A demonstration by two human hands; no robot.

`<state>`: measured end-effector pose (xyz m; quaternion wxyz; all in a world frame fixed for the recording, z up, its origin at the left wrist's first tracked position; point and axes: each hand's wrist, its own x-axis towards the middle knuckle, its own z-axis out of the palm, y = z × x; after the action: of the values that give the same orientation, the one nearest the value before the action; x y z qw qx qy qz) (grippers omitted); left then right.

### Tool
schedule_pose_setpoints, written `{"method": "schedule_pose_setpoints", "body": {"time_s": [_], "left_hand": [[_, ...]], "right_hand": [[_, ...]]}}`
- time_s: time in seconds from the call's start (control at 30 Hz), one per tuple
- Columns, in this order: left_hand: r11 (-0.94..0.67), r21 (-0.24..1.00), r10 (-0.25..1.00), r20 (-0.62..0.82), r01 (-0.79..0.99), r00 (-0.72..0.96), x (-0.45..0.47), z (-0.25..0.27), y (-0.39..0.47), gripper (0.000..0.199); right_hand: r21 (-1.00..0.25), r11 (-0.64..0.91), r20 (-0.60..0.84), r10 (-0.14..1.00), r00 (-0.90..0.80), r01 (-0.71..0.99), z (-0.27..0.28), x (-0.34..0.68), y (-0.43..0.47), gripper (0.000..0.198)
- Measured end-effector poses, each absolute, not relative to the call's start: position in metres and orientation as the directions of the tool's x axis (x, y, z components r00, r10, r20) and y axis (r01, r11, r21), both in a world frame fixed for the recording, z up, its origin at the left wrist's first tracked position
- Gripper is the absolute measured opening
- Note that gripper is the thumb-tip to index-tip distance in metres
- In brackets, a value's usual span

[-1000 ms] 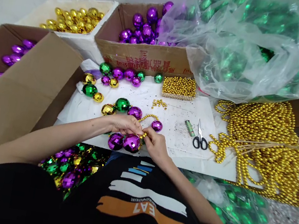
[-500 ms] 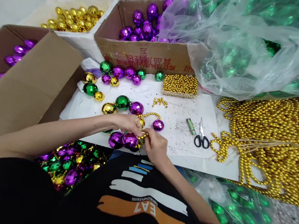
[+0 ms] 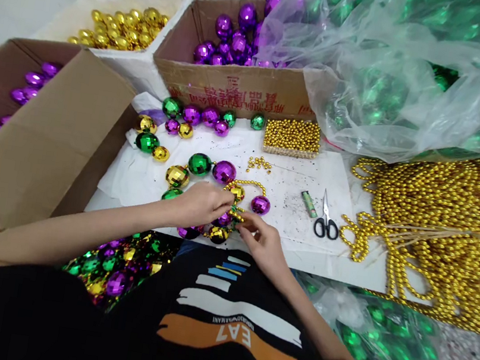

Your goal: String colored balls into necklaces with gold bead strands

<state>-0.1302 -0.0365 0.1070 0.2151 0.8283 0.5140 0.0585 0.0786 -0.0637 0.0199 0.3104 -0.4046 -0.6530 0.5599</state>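
Note:
My left hand [image 3: 205, 206] is closed in a pinch at the end of a short gold bead strand [image 3: 237, 214], its fingertips turned partly out of sight. Just right of it, my right hand [image 3: 264, 242] has thumb and forefinger apart, the fingertips at the same beads. Around my left hand lies a loop of large faceted balls: a purple ball [image 3: 223, 172], a green ball [image 3: 199, 164] and a gold ball [image 3: 177, 176] show behind it, with more partly hidden below. A curved gold strand leads to a smaller purple ball [image 3: 260, 205].
Black-handled scissors [image 3: 326, 226] and a green lighter-like object [image 3: 308, 204] lie right. Behind are loose gold beads [image 3: 259, 164], a bead-filled tray [image 3: 289, 151] and another ball string [image 3: 147, 142]. Gold bead strands [image 3: 430, 232] pile at right; cardboard boxes [image 3: 236, 86] and plastic bags [image 3: 413, 109] surround the table.
My hands have moved slightly apart, and my right fingers have spread from a pinch. The balls below my hands have shifted; a gold one now shows at the front.

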Motion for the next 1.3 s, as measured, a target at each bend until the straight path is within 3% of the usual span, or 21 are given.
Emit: {"method": "schedule_pose_setpoints", "body": {"time_s": [0.07, 0.13, 0.23, 0.4, 0.5, 0.57, 0.73, 0.87, 0.93, 1.03, 1.17, 1.23, 1.3], "left_hand": [[-0.516, 0.299, 0.844, 0.017, 0.803, 0.536, -0.137, 0.104, -0.044, 0.026], [-0.575, 0.231, 0.817, 0.125, 0.785, 0.562, -0.145, 0.098, -0.05, 0.027], [-0.586, 0.191, 0.805, 0.244, 0.787, 0.54, -0.153, 0.088, -0.058, 0.027], [-0.62, 0.061, 0.743, 0.364, 0.782, 0.561, -0.156, 0.079, -0.069, 0.025], [-0.619, 0.035, 0.736, 0.374, 0.784, 0.565, -0.158, 0.076, -0.076, 0.023], [-0.606, 0.054, 0.753, 0.358, 0.793, 0.552, -0.16, 0.073, -0.081, 0.024], [-0.491, 0.242, 0.87, 0.181, 0.837, 0.458, -0.163, 0.069, -0.094, 0.029], [-0.331, 0.362, 0.936, 0.008, 0.872, 0.352, -0.158, 0.081, -0.101, 0.023], [-0.226, 0.42, 0.96, -0.056, 0.879, 0.274, -0.155, 0.089, -0.101, 0.021], [-0.06, 0.609, 0.965, -0.168, 0.791, 0.203, -0.153, 0.098, -0.097, 0.022], [0.2, 0.836, 0.938, -0.314, 0.511, 0.148, -0.154, 0.108, -0.092, 0.023], [0.232, 0.902, 0.955, -0.283, 0.365, 0.092, -0.153, 0.117, -0.094, 0.024], [0.167, 0.95, 0.985, -0.174, 0.264, 0.005, -0.149, 0.126, -0.099, 0.025]], "right_hand": [[-0.966, -0.256, -0.237, 0.795, -0.559, 0.046, 0.019, 0.091, -0.065, 0.039], [-0.952, -0.303, -0.282, 0.838, -0.468, 0.031, 0.019, 0.098, -0.065, 0.036], [-0.979, -0.019, -0.072, 0.964, -0.255, 0.203, 0.029, 0.091, -0.063, 0.021], [-0.848, 0.404, 0.292, 0.896, -0.334, 0.343, 0.053, 0.055, -0.051, 0.018], [-0.812, 0.493, 0.307, 0.816, -0.49, 0.313, 0.055, 0.038, -0.042, 0.018], [-0.854, 0.454, 0.234, 0.772, -0.592, 0.255, 0.05, 0.033, -0.037, 0.017], [-0.991, 0.057, -0.031, 0.786, -0.618, 0.123, 0.036, 0.033, -0.034, 0.026], [-0.944, -0.328, -0.26, 0.791, -0.554, -0.026, 0.026, 0.029, -0.039, 0.034], [-0.897, -0.426, -0.309, 0.793, -0.525, -0.116, 0.023, 0.025, -0.041, 0.038], [-0.876, -0.443, -0.299, 0.809, -0.506, -0.19, 0.026, 0.018, -0.043, 0.039], [-0.924, -0.308, -0.181, 0.876, -0.447, -0.229, 0.051, 0.015, -0.047, 0.033], [-0.951, -0.18, -0.065, 0.91, -0.409, -0.251, 0.073, 0.016, -0.051, 0.029], [-0.965, -0.042, 0.059, 0.928, -0.369, -0.26, 0.094, 0.019, -0.056, 0.028]]}}
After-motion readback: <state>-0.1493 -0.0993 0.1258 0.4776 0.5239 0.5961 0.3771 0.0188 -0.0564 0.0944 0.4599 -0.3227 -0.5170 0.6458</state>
